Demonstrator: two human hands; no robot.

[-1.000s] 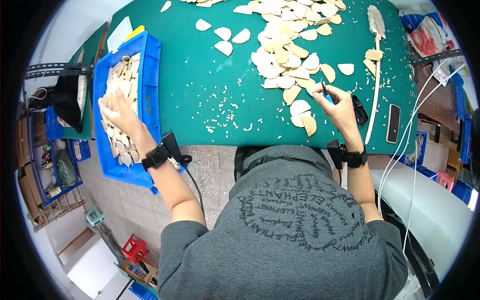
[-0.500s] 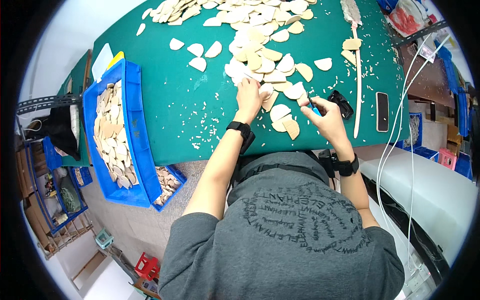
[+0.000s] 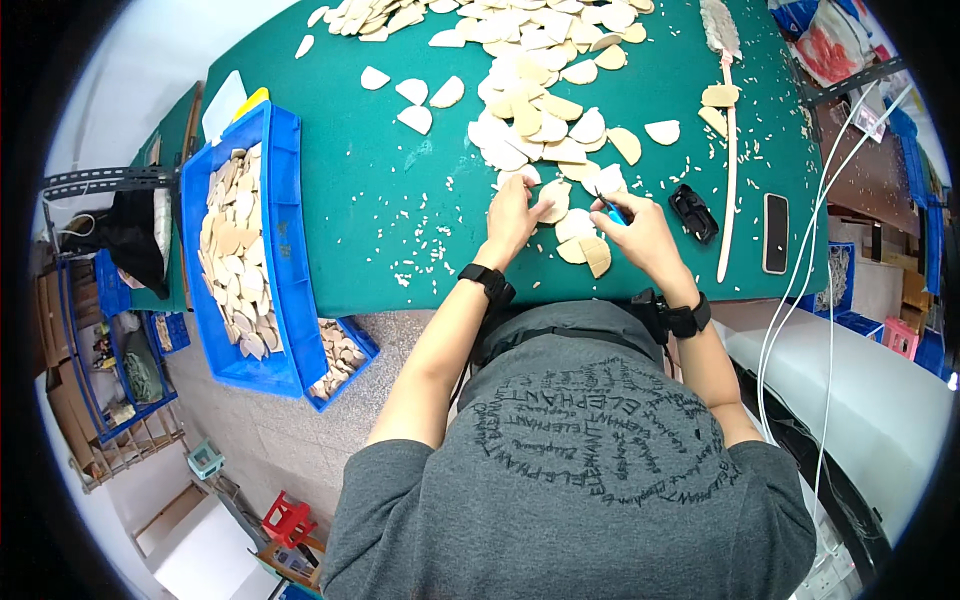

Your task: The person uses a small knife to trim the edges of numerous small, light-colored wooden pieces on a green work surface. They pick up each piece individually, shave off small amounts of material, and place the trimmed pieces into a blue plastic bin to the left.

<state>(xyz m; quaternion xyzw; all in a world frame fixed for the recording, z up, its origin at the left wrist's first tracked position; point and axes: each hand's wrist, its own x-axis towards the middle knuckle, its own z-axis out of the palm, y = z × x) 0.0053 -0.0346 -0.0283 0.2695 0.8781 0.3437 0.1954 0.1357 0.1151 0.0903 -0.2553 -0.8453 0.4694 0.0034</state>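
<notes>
1. Pale rounded piece (image 3: 554, 200): on the green table (image 3: 390, 190), near side, between your hands.
2. Your left hand (image 3: 514, 218): thumb and fingers parted, beside the piece; whether they grip it, you cannot tell.
3. Your right hand (image 3: 642, 236): pinching a blue-handled tool (image 3: 617, 215).
4. Blue crate (image 3: 288, 240): left.

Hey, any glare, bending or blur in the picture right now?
Head view: the table curves along its upper left edge; head view: some pale pieces beyond the left hand look washed out; head view: the blue tool in the right hand is too small to judge blur.
</notes>
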